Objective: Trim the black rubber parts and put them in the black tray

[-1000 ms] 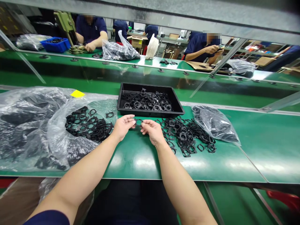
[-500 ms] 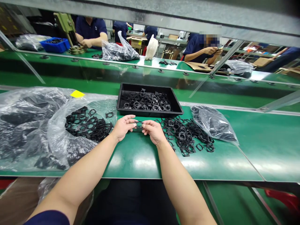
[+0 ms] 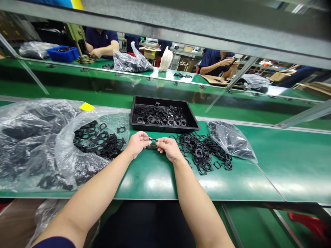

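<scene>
Head cam: L hand (image 3: 137, 144) & R hand (image 3: 169, 148) both w/ fingers pinched on small blk part (image 3: 153, 140), held between them over green desk (image 3: 155, 179), just nr side of blk tray (image 3: 165, 128) w/ more blk parts. Open clear bag (image 3: 64, 141) of parts on L; loose pile (image 3: 203, 151) + smaller bag (image 3: 230, 139) on R.

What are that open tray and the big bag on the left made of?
The tray looks like black molded plastic, slightly glossy: its rim is smooth, even and round-cornered. The big bag seems to be thin, clear plastic film, since it crinkles, catches bright glints and shows dark contents through it.
</scene>
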The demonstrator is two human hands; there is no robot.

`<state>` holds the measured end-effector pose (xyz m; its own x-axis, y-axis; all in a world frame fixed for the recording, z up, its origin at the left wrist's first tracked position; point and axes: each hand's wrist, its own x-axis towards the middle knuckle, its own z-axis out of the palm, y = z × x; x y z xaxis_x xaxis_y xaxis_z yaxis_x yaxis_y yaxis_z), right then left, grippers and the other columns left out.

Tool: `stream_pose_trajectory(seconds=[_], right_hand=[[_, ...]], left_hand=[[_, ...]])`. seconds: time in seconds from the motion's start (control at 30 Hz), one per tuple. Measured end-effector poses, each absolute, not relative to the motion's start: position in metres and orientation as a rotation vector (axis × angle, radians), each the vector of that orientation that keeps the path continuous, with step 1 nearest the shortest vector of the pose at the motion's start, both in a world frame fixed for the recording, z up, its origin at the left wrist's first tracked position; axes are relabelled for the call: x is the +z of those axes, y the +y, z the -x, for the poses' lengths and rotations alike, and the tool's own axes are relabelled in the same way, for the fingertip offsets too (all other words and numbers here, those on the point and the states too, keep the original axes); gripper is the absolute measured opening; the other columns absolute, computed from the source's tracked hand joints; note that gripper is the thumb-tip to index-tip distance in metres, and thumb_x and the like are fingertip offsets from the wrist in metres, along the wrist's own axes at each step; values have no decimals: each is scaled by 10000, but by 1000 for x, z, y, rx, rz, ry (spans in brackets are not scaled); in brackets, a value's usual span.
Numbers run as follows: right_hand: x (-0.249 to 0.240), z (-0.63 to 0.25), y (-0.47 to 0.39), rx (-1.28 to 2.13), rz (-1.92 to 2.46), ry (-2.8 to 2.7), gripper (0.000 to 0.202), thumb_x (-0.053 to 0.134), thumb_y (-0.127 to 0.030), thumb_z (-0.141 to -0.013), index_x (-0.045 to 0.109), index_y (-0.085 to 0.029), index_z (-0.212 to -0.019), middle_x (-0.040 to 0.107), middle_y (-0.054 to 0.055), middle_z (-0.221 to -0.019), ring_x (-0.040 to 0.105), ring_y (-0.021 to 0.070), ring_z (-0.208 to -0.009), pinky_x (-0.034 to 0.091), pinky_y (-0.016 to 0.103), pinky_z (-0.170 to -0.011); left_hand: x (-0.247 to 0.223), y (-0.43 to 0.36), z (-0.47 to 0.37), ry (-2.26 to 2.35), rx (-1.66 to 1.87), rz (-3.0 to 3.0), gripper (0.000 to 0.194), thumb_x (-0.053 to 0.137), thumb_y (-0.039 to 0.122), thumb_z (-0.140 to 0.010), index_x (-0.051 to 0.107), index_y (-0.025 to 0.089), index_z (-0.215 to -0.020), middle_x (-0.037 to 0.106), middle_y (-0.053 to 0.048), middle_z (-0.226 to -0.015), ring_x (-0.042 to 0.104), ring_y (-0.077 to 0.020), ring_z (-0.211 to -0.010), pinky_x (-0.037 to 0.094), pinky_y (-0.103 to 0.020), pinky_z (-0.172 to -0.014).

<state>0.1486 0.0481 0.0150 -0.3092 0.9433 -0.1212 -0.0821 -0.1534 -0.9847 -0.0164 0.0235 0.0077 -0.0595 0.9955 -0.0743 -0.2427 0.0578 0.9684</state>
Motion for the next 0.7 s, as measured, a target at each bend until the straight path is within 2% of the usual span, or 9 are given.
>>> stream_pose_trajectory(seconds=[0.13,0.23,0.3,0.4,0.47,0.57,0.7], right_hand=[[19,-156,50,1656,1149,-1346,244,771,-299,-557,634,-118,-645,598,6,-521,485,66,-390,357,148,-340],[26,-161,52,1669,1194,-1364,248,782,-292,-542,616,-119,-607,600,18,-525,482,74,-391,355,159,-337],[30,-163,54,1569,1093,-1273,278,774,-343,-581,637,-130,-695,643,38,-630,536,94,-467,414,180,-395],[30,-164,59,1286,971,-1109,403,686,-463,-694,621,-178,-971,671,61,-901,601,127,-642,484,223,-511],[23,-165,63,1053,1106,-1151,431,651,-471,-722,604,-171,-1027,662,65,-891,582,133,-631,485,247,-528],[6,-168,67,608,1364,-1387,319,615,-369,-748,634,-146,-975,647,77,-846,550,151,-619,502,322,-642],[-11,-172,70,212,1505,-1727,292,576,-177,-740,643,-164,-1024,577,150,-1143,556,257,-916,449,424,-841]], left_hand=[[8,22,14,1179,1244,-983,401,736,233,-585,511,150,-905,659,-39,-778,595,-114,-595,386,-198,-476],[8,22,13,1261,1385,-1065,392,713,248,-625,546,133,-960,645,-59,-857,597,-113,-707,470,-241,-631],[7,24,15,1300,1514,-1110,372,696,273,-654,564,132,-972,630,-67,-911,589,-112,-764,481,-261,-723],[5,27,18,1374,1565,-1124,348,671,320,-685,581,132,-964,628,-64,-890,581,-114,-747,482,-267,-727],[3,29,20,1415,1551,-1138,335,664,329,-692,591,133,-953,635,-60,-866,582,-117,-733,482,-267,-718],[1,28,19,1455,1529,-1196,299,650,320,-705,601,139,-938,642,-53,-839,582,-117,-710,484,-262,-703],[0,21,12,1502,1500,-1318,220,615,278,-732,606,148,-909,643,-49,-815,577,-119,-674,486,-260,-672]])
